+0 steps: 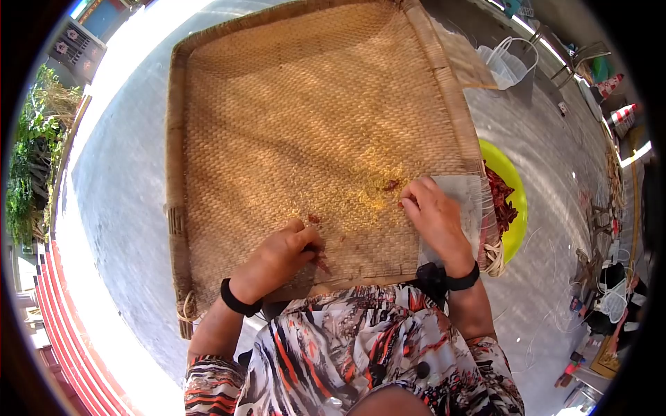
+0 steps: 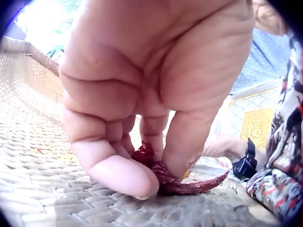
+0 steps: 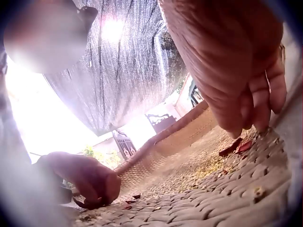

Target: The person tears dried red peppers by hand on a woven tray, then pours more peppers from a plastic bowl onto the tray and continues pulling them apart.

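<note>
Dried red chili point(image 2: 196, 185) is pinched between the thumb and fingers of my left hand point(image 1: 277, 253), low over the woven bamboo tray point(image 1: 277, 90) at its near side. In the left wrist view, its curved end sticks out past the fingertips, close to the weave. My right hand point(image 1: 433, 211) reaches down at the tray's right side, fingertips just above red chili pieces point(image 3: 230, 147) on the weave. Pale yellow seeds point(image 1: 374, 173) lie scattered between and beyond the hands. Another chili piece point(image 1: 314, 218) rests beside the left fingers.
A yellow-green basin point(image 1: 515, 232) of dried red chilies point(image 1: 501, 201) stands right of the tray. Raised rims point(image 1: 175, 139) border the tray. A grey patch point(image 1: 458, 191) lies under the right wrist. Farther right are a white bag point(image 1: 506, 66) and traffic cones point(image 1: 622, 116).
</note>
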Motion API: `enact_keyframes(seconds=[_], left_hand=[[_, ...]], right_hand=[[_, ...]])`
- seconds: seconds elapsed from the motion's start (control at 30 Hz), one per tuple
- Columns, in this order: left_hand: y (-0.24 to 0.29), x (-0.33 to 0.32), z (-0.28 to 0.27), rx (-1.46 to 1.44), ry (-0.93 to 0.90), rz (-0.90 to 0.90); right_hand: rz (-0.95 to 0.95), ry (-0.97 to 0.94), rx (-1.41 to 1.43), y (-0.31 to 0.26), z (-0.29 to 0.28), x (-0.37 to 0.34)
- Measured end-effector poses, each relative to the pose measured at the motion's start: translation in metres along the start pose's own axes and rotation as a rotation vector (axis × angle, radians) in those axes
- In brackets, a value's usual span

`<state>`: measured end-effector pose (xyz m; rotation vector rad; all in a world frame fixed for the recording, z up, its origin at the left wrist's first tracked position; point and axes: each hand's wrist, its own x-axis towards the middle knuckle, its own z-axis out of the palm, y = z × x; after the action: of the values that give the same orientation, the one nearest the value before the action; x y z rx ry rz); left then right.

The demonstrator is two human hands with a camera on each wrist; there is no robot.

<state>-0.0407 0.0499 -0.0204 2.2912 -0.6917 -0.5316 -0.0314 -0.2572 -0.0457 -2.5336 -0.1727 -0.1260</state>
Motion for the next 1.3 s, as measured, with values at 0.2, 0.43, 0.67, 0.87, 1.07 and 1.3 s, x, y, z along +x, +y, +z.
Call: enact_keyframes(seconds=[0.2, 0.43, 0.67, 0.87, 1.07, 1.3], left_hand=[[-0.004, -0.001, 0.009, -0.005, 0.01, -0.015], [0.0, -0.003, 0.005, -0.023, 0.007, 0.025], [0.0, -0.002, 0.008, -0.045, 0.017, 0.088], [-0.004, 0.005, -0.002, 0.038, 0.081, -0.003], [-0.022, 0.028, 0.004, 0.077, 0.22, 0.003], [-0.023, 0.034, 0.007, 0.106, 0.191, -0.019]], right_hand=[[0.035, -0.021, -0.019, 0.002, 0.013, 0.025], [0.099, -0.012, 0.076, 0.0, 0.003, 0.02], [-0.002, -0.011, -0.108, 0.008, 0.01, -0.003], [-0.042, 0.032, -0.089, 0.009, 0.02, 0.003], [0.23, 0.13, 0.059, -0.012, -0.043, -0.006], [0.387, 0.563, -0.119, 0.051, -0.099, -0.033]])
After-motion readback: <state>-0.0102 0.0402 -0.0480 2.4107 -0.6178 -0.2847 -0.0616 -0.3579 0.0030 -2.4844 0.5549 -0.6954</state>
